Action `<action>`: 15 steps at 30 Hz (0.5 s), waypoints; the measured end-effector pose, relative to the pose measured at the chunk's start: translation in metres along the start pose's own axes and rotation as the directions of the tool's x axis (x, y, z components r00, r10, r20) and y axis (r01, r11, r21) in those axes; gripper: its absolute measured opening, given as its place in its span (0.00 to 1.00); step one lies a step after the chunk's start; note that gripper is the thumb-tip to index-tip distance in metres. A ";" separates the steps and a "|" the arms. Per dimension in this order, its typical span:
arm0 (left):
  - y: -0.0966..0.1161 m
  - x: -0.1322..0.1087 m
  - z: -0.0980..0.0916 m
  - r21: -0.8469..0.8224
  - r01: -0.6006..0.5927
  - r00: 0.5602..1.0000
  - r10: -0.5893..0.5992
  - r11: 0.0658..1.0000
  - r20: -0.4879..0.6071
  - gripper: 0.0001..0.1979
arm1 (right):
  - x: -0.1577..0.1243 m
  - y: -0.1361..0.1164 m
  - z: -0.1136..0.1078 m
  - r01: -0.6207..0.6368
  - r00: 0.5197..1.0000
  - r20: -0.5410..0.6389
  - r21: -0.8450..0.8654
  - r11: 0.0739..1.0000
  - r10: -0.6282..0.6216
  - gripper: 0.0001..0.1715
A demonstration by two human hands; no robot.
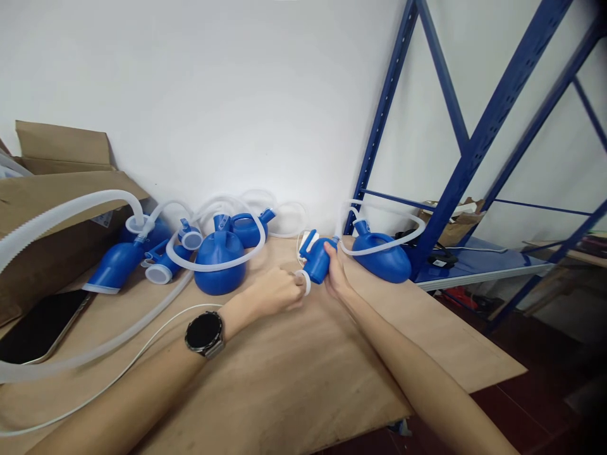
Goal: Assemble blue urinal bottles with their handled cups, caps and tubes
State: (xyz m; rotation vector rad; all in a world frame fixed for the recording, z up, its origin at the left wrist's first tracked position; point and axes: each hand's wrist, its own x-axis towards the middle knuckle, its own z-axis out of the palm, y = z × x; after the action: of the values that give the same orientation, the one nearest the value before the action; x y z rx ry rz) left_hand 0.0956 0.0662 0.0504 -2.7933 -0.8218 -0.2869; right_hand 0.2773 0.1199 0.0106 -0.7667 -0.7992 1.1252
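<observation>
My left hand (277, 292), with a black watch on the wrist, is closed in a pinch at the white-rimmed mouth of a small blue plastic funnel piece (314, 260). My right hand (336, 273) is wrapped round the same piece from its right side. A clear hose runs from that piece to a blue plastic bottle (385, 258) lying just to the right. Both hands rest low over the wooden board (303, 379).
Several more blue bottles and funnels (219, 265) with clear hoses lie at the back left. A cardboard box (52, 215) and a dark phone (42, 325) are on the left. A blue metal rack (455, 183) stands on the right, past the board's edge.
</observation>
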 end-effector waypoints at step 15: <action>-0.044 -0.023 -0.047 -0.406 0.446 0.884 -0.464 0.798 0.061 0.38 | -0.030 0.029 0.018 -0.087 0.975 0.208 0.014 0.996 0.082 0.32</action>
State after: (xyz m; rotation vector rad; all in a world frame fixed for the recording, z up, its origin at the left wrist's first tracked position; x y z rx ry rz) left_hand 0.0462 0.0788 0.0964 -2.8933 -1.5938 -0.6658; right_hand 0.2417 0.1006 -0.0096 -0.6762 -0.9328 1.3041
